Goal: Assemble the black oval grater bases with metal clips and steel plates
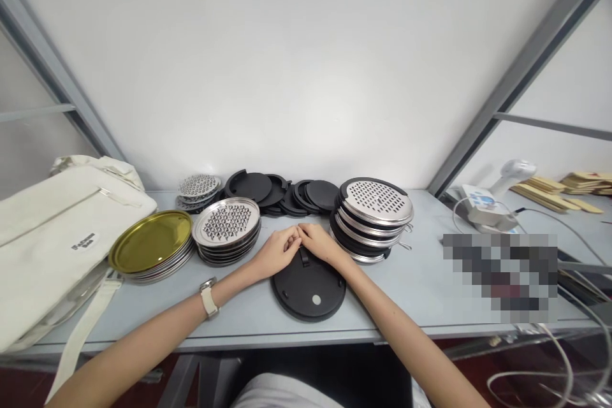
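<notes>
Bare forearms (392, 325), curled hands (285, 247) (318, 241) meeting at black disc (303, 285), grasp unclear, cream bag (52, 217), dark-lettered label (86, 242) illegible

Matt black plastic disc (301, 290), glossy gold-toned metal plate (152, 241)

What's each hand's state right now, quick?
Left hand: curled at the far edge of the black disc; grip unclear.
Right hand: at the same edge; grip unclear.

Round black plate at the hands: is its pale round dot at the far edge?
No, the pale round dot lies toward the near edge of the round black plate.
</notes>
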### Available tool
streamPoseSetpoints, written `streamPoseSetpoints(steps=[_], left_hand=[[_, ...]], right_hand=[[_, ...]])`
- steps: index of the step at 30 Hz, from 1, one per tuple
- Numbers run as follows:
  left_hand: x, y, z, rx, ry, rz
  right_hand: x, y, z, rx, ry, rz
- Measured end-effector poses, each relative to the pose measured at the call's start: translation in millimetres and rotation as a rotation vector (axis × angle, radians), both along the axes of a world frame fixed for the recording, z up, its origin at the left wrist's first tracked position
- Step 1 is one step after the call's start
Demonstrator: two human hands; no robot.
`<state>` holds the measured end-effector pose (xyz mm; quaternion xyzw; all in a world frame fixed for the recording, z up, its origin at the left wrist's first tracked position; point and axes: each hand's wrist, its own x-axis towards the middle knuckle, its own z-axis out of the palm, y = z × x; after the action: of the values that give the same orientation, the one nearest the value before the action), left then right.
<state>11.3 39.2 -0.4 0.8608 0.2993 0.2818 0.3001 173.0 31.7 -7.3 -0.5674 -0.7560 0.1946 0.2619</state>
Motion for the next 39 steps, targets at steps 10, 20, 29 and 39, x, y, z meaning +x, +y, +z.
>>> streamPoseSetpoints(steps=[10,20,29,39], left_hand=[[-0.4,1.7,-2.9,0.035,0.009,-0.005],[-0.9,0.8,-2.6,0.036,0.008,-0.003],[-0.5,0.0,-1.2,0.043,-0.002,-0.010],[-0.9,0.0,-1.0,0.068,0.017,-0.005]], right_hand=[[-0.4,-0.9,1.7,-0.003,0.010,0.001],[-0.3,-0.5,1.2,0.005,0.012,0.005],[-0.5,-1.1,2.4,0.001,0.021,0.012],[0.0,-2.3,3.9,-0.008,0.035,0.035]])
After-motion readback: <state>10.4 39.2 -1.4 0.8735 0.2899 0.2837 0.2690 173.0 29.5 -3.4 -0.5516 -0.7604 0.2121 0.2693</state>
